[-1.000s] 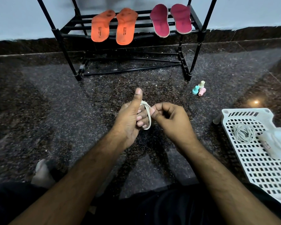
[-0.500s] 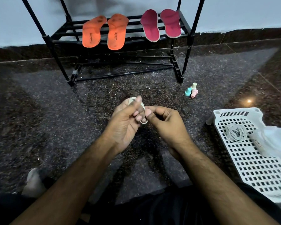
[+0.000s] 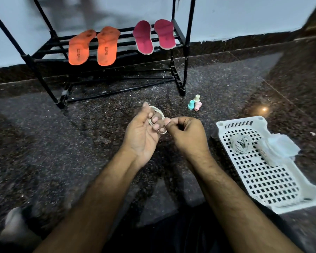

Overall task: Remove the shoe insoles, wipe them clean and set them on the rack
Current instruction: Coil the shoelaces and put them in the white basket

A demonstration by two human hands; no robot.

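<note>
Two orange insoles (image 3: 92,46) and two pink insoles (image 3: 153,36) lie side by side on the lower shelf of the black rack (image 3: 185,44) by the wall. In front of me, over the dark floor, my left hand (image 3: 142,133) has a whitish cord (image 3: 158,114) looped around its curled fingers. My right hand (image 3: 186,133) sits just to its right, fingers curled, thumb and forefinger pinching the cord's lower end.
A white perforated basket (image 3: 263,172) lies on the floor at the right, holding a coiled cord (image 3: 241,144) and a white cloth (image 3: 279,149). Three small pastel bottles (image 3: 194,103) stand near the rack's right leg. A socked foot (image 3: 15,227) shows at bottom left.
My left thumb has dropped from pointing up to lying along the fingers. The cord loop has been wound closer around my left fingers. The view has tilted up slightly.
</note>
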